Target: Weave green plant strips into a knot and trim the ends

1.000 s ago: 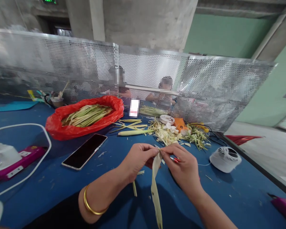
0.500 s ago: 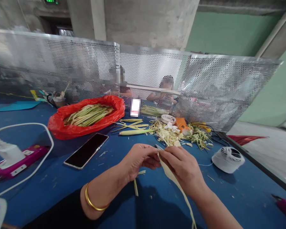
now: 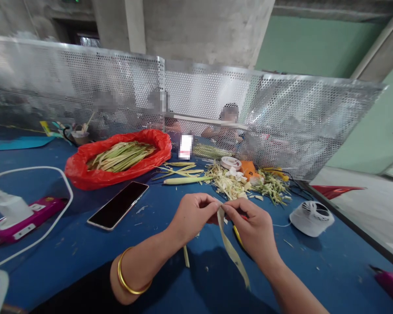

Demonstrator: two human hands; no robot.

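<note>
Hands together: left hand and right hand pinch top of leaf strip, tail toward 5 o'clock. Keep pinches close, even.

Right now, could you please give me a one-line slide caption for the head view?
Left hand and right hand pinch a pale leaf strip over the blue table, near a red bag.

There is only one camera, worn on the person's head at the near edge of the blue table. It faces forward and down across the table to the perforated metal screen along the far edge. The left hand and right hand sit close below it.
</note>
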